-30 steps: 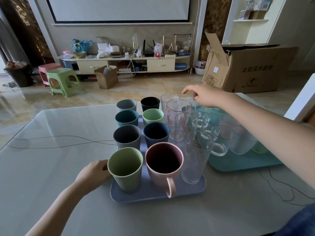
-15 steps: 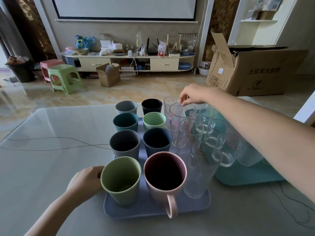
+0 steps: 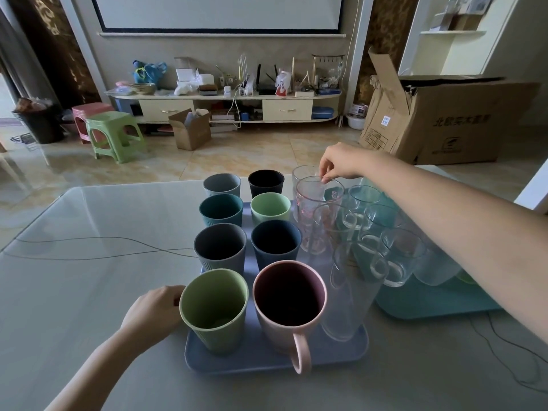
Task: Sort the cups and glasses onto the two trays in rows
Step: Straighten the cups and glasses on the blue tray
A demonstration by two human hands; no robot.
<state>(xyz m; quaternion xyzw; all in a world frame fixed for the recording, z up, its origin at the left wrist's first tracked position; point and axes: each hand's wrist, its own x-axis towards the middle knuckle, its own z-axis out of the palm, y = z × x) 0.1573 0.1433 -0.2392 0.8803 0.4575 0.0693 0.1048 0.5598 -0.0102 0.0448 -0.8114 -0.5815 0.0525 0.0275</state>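
Observation:
A blue-grey tray point(image 3: 267, 364) holds two columns of coloured cups and a third column of tall clear glasses. Nearest me stand a green cup point(image 3: 215, 310) and a pink mug point(image 3: 289, 304). A teal tray point(image 3: 430, 307) to the right carries several clear glass mugs point(image 3: 400, 256). My right hand point(image 3: 341, 161) reaches over them and pinches the far rim of a tall glass with pink print point(image 3: 314, 200) in the third column. My left hand point(image 3: 154, 307) curls against the green cup's left side at the tray's edge; its fingertips are hidden.
The glass-topped table point(image 3: 89, 262) has thin cables point(image 3: 103, 247) lying across it on the left and at the right front. Beyond the table's far edge are the floor, green and pink stools point(image 3: 115, 134), a small carton and a large cardboard box point(image 3: 450, 120).
My right hand has come down and back from above the teal tray and closed on the printed glass's rim. My left hand stays by the green cup. The view has moved closer.

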